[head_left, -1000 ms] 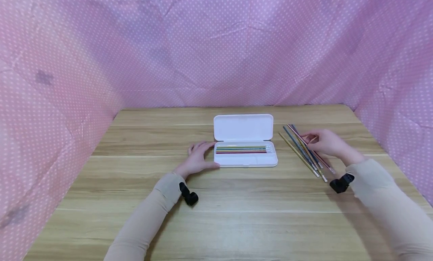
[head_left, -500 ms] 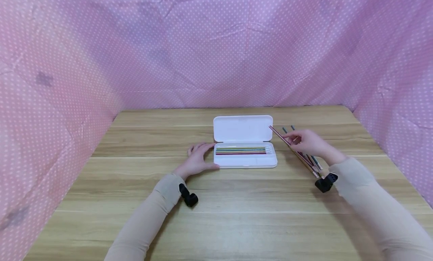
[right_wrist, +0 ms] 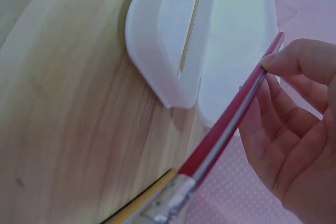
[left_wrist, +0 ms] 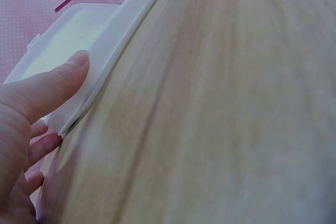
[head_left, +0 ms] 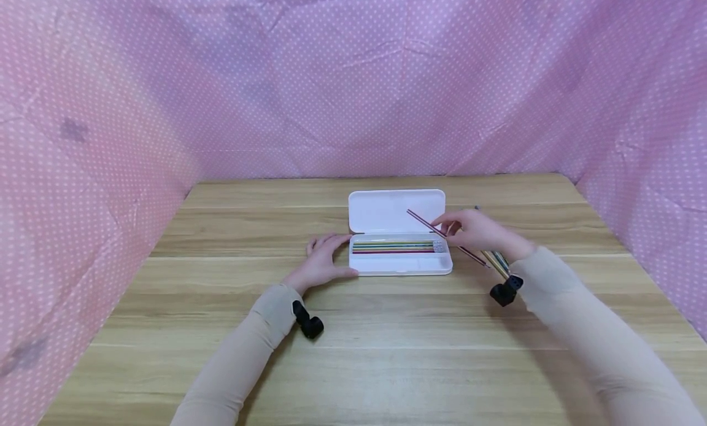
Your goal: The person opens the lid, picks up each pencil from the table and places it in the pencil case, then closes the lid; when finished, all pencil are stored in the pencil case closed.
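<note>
A white pencil case (head_left: 400, 264) lies with its lid raised at the back, several coloured pencils (head_left: 393, 247) side by side inside. My left hand (head_left: 322, 263) rests at the case's left end, thumb at the front corner and fingers at the back. In the left wrist view the thumb touches the case's (left_wrist: 110, 51) rim. Above the case's right end, my right hand (head_left: 476, 231) pinches a red pencil (head_left: 423, 221) between thumb and fingers. The right wrist view shows this red pencil (right_wrist: 226, 124) tilted, its metal ferrule toward the camera.
Several more pencils (head_left: 495, 263) lie on the wooden table (head_left: 386, 352) right of the case, partly hidden under my right hand and wrist. A pink dotted cloth (head_left: 331, 94) hangs behind the table and at both sides.
My right hand has taken the red pencil from the loose pencils and carried it left to the case's right end. My left hand has stayed in place.
</note>
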Demonstrator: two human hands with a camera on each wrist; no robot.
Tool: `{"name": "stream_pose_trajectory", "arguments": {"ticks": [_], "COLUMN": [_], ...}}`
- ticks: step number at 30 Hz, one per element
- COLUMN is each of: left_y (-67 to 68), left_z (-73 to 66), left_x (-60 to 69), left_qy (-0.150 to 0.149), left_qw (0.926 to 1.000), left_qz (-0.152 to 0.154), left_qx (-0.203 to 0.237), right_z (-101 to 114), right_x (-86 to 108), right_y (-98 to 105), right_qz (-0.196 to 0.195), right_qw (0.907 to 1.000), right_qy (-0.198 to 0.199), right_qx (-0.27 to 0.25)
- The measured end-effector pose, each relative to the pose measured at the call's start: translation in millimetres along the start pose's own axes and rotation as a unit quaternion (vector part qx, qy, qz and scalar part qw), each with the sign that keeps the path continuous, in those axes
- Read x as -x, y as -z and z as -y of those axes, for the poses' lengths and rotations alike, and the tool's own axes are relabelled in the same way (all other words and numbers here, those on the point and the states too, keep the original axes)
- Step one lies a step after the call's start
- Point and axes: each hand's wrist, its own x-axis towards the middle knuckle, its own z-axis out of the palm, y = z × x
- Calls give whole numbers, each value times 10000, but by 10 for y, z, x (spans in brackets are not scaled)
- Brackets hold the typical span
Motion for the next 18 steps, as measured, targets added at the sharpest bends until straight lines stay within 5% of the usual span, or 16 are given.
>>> {"name": "stream_pose_trajectory", "arguments": {"ticks": [18], "left_y": [22], "left_z": [10], "left_x": [-9], "left_qy": [-53], "left_qw": [10000], "left_qz": [-20], "left_qx": [30], "right_z": [303], "right_x": [-378], "right_y": [-157], "right_qz": [508], "right_qw": [9976], "right_qy": [449], "right_qx": [109]}}
